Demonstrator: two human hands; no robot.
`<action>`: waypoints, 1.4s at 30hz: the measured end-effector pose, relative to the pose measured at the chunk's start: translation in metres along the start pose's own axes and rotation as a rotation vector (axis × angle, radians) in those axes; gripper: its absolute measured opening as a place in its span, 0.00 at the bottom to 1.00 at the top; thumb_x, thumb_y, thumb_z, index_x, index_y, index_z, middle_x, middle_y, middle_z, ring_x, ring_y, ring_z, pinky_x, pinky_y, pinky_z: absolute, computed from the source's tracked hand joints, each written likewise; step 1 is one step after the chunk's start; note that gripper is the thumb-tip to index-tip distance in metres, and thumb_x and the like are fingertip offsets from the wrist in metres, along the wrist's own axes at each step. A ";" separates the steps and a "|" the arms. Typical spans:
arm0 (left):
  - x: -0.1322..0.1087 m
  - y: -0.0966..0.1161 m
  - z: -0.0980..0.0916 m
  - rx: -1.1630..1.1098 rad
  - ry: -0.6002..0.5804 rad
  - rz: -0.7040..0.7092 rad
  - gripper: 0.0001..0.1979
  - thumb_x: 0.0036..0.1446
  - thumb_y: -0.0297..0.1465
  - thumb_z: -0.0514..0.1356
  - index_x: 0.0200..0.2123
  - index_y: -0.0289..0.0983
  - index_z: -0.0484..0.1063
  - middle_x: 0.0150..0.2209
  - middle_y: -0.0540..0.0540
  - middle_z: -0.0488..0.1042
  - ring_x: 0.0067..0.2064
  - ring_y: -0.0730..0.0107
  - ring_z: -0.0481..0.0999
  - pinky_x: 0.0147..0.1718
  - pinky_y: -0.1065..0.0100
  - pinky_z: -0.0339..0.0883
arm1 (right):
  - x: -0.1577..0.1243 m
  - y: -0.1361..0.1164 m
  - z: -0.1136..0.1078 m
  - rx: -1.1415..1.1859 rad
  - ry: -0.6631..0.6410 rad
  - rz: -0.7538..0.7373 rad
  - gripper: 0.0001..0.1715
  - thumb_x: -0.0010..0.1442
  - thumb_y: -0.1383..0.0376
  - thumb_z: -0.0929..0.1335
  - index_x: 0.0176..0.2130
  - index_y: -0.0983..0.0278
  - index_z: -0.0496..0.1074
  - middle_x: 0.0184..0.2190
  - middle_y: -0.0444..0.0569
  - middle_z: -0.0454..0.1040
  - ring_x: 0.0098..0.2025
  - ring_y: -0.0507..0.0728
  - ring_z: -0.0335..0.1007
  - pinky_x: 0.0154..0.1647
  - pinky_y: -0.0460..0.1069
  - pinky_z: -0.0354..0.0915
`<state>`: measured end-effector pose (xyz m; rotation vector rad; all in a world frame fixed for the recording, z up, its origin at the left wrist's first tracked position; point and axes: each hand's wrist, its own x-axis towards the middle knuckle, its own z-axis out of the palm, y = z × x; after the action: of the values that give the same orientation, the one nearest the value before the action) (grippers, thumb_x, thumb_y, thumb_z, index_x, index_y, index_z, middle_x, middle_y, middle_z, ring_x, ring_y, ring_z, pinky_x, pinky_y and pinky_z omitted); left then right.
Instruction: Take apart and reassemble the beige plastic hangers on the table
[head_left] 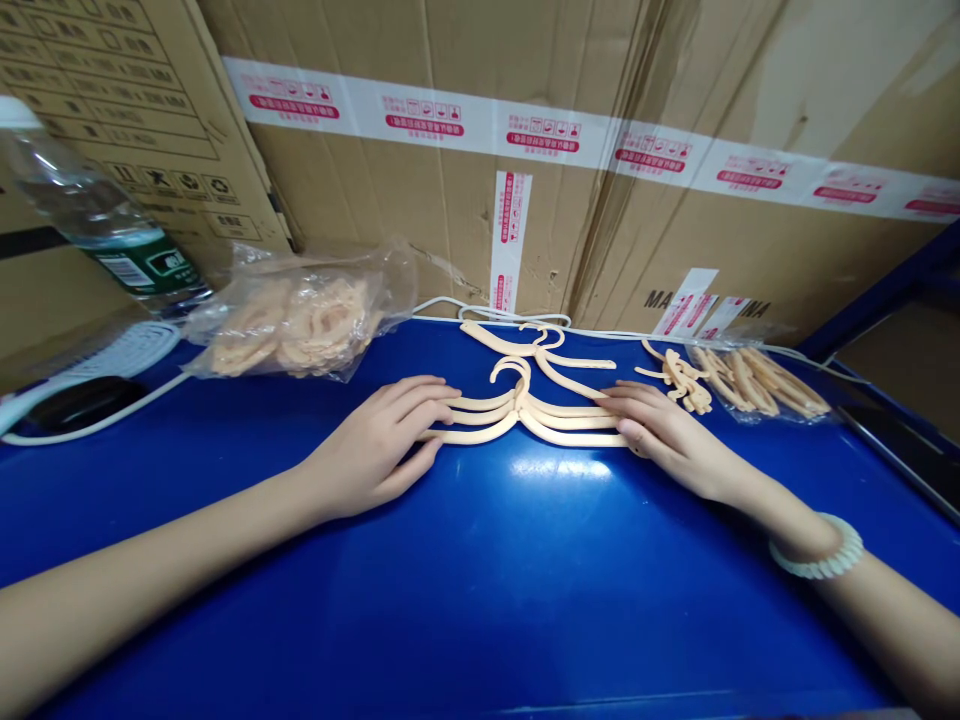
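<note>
Several cream-coloured clothes hangers (517, 412) lie together in a row on the blue table (480, 600), their hooks pointing away from me. My left hand (382, 445) closes its fingers round their left ends. At the right ends my right hand (667, 430) grips them, thumb on the near side and fingers over the top. Just behind them, another hanger or two (536, 350) lie loose and overlap the held ones. To the right of these sits a small heap of loose cream hanger pieces (679, 378). The arm ends inside my fingers are hidden.
A clear bag of cream plastic parts (300, 315) lies left of the hangers, another bag (761, 380) at the right. A water bottle (112, 220), a white brush-like object (112, 365) and a white cable (442, 302) are near the back. Cardboard boxes (420, 200) wall the rear.
</note>
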<state>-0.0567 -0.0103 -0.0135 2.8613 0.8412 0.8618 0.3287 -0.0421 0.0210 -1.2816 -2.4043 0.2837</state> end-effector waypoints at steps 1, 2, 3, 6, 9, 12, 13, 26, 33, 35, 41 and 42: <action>0.000 0.000 0.000 -0.001 0.007 0.005 0.11 0.63 0.25 0.55 0.49 0.38 0.71 0.56 0.38 0.74 0.62 0.50 0.68 0.59 0.46 0.66 | 0.001 0.001 0.000 0.013 0.023 0.003 0.22 0.72 0.53 0.61 0.56 0.58 0.75 0.55 0.55 0.76 0.61 0.68 0.68 0.63 0.67 0.63; 0.000 0.000 0.000 -0.001 0.013 0.009 0.11 0.63 0.25 0.56 0.48 0.37 0.71 0.56 0.38 0.75 0.62 0.50 0.69 0.60 0.46 0.66 | 0.002 0.001 0.000 0.025 0.046 0.009 0.21 0.71 0.53 0.62 0.53 0.58 0.76 0.53 0.56 0.77 0.58 0.68 0.70 0.61 0.67 0.65; 0.000 0.000 0.000 -0.002 0.017 0.013 0.11 0.63 0.25 0.56 0.48 0.37 0.71 0.56 0.38 0.75 0.62 0.50 0.69 0.60 0.46 0.66 | 0.002 0.001 0.000 0.036 0.074 0.018 0.20 0.71 0.53 0.62 0.50 0.59 0.78 0.51 0.56 0.78 0.56 0.67 0.72 0.59 0.66 0.66; 0.001 0.001 0.000 0.004 0.020 0.020 0.12 0.63 0.25 0.56 0.48 0.37 0.72 0.56 0.38 0.75 0.62 0.50 0.69 0.60 0.46 0.66 | 0.003 0.002 -0.003 0.044 0.167 0.059 0.18 0.70 0.54 0.64 0.41 0.59 0.79 0.43 0.55 0.81 0.48 0.66 0.75 0.53 0.64 0.70; 0.001 0.002 0.000 0.024 0.018 0.033 0.11 0.63 0.25 0.56 0.48 0.37 0.72 0.56 0.38 0.75 0.62 0.50 0.69 0.59 0.47 0.66 | 0.002 0.004 -0.006 0.015 0.258 0.125 0.14 0.66 0.55 0.67 0.36 0.59 0.79 0.38 0.52 0.81 0.43 0.65 0.77 0.49 0.62 0.71; 0.000 0.002 0.000 0.043 0.022 0.048 0.11 0.64 0.24 0.56 0.48 0.37 0.71 0.56 0.38 0.75 0.61 0.50 0.69 0.58 0.46 0.67 | -0.001 0.008 -0.008 0.003 0.307 0.221 0.12 0.62 0.55 0.69 0.35 0.59 0.79 0.36 0.51 0.81 0.39 0.65 0.77 0.46 0.61 0.71; 0.000 0.002 0.000 0.046 0.024 0.052 0.11 0.64 0.24 0.56 0.49 0.37 0.71 0.55 0.38 0.75 0.61 0.50 0.69 0.58 0.46 0.67 | -0.002 0.010 -0.008 0.013 0.311 0.249 0.12 0.61 0.55 0.70 0.35 0.59 0.79 0.36 0.52 0.81 0.39 0.65 0.77 0.45 0.61 0.72; 0.001 0.005 0.001 0.048 0.074 0.067 0.13 0.61 0.23 0.57 0.48 0.38 0.74 0.54 0.39 0.77 0.60 0.51 0.72 0.58 0.48 0.68 | -0.002 0.006 -0.010 0.149 0.437 0.337 0.12 0.56 0.55 0.72 0.30 0.60 0.75 0.30 0.50 0.77 0.33 0.62 0.75 0.34 0.56 0.74; 0.002 0.009 0.000 0.094 0.131 0.093 0.15 0.61 0.22 0.58 0.51 0.38 0.69 0.55 0.38 0.76 0.60 0.50 0.71 0.58 0.47 0.67 | -0.004 -0.007 -0.018 0.417 0.676 0.399 0.11 0.56 0.56 0.76 0.30 0.56 0.73 0.33 0.49 0.77 0.41 0.67 0.78 0.51 0.67 0.73; 0.002 0.011 -0.001 0.085 0.166 0.065 0.18 0.61 0.23 0.58 0.54 0.38 0.66 0.57 0.37 0.74 0.61 0.50 0.70 0.59 0.47 0.66 | -0.004 -0.011 -0.019 0.515 0.708 0.387 0.12 0.55 0.54 0.77 0.29 0.54 0.73 0.33 0.48 0.77 0.42 0.68 0.78 0.54 0.69 0.71; 0.005 0.021 -0.006 0.074 0.381 -0.126 0.33 0.61 0.28 0.60 0.67 0.43 0.52 0.69 0.36 0.58 0.70 0.46 0.58 0.66 0.41 0.56 | -0.003 -0.023 -0.012 0.689 0.635 0.292 0.16 0.53 0.56 0.79 0.26 0.55 0.71 0.30 0.45 0.73 0.41 0.64 0.78 0.48 0.63 0.75; 0.005 0.023 -0.006 0.082 0.400 -0.150 0.35 0.62 0.29 0.60 0.68 0.43 0.49 0.70 0.36 0.55 0.71 0.45 0.56 0.67 0.41 0.54 | -0.003 -0.026 -0.009 0.682 0.609 0.266 0.16 0.54 0.56 0.78 0.26 0.56 0.71 0.29 0.45 0.73 0.40 0.63 0.77 0.46 0.61 0.75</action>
<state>-0.0448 -0.0277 -0.0017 2.6840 1.1313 1.4346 0.3147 -0.0591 0.0381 -1.1326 -1.4426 0.6197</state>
